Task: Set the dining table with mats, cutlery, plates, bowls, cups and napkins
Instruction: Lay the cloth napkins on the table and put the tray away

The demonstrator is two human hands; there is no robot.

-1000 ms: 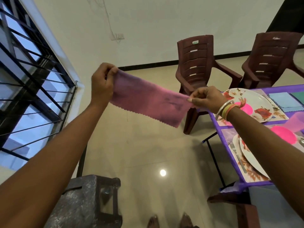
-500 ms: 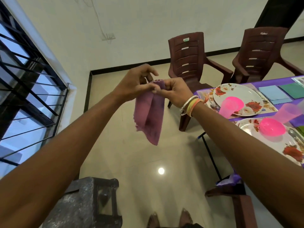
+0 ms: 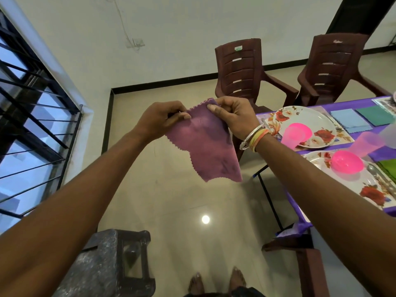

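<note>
Out over the floor, left of the table (image 3: 351, 102), a purple napkin (image 3: 205, 146) hangs in the air by its top edge. The left hand (image 3: 159, 120) pinches one upper corner between thumb and curled fingers, and the right hand (image 3: 233, 116) pinches the other corner the same way. The two hands are close together.
</note>
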